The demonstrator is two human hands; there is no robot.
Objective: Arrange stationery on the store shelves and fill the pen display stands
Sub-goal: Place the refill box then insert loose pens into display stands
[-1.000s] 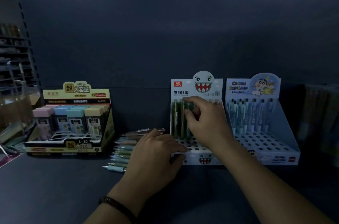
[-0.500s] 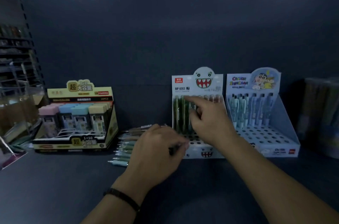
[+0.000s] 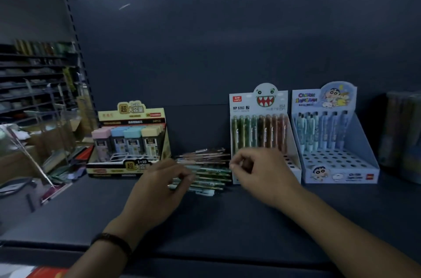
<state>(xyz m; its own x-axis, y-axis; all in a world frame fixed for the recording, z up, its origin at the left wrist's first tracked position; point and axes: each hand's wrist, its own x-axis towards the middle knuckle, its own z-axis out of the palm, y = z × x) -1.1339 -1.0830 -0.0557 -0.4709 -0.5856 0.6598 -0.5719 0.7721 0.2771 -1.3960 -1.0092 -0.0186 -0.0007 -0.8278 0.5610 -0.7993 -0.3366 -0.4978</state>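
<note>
The white monster-face pen stand [image 3: 292,138] stands on the dark shelf, with a back row of green and brown pens [image 3: 259,132]. A pile of loose pens [image 3: 209,171] lies just left of it. My left hand [image 3: 159,191] is over the pile's near end, its fingers curled round a pen [image 3: 176,186]. My right hand [image 3: 262,173] hovers in front of the stand's lower holes, fingers loosely curled, with nothing seen in them. It hides most of the stand's front.
A blue cartoon pen stand [image 3: 364,141], partly filled, stands to the right. At the left is a yellow display box of pastel-capped lead cases [image 3: 129,138]. Wrapped packs [image 3: 401,132] sit at the far right. Other store shelves [image 3: 34,86] lie beyond the left upright.
My right hand has come down from the stand's back row of pens to its front. My left hand has shifted left, from the stand's front corner to over the pile.
</note>
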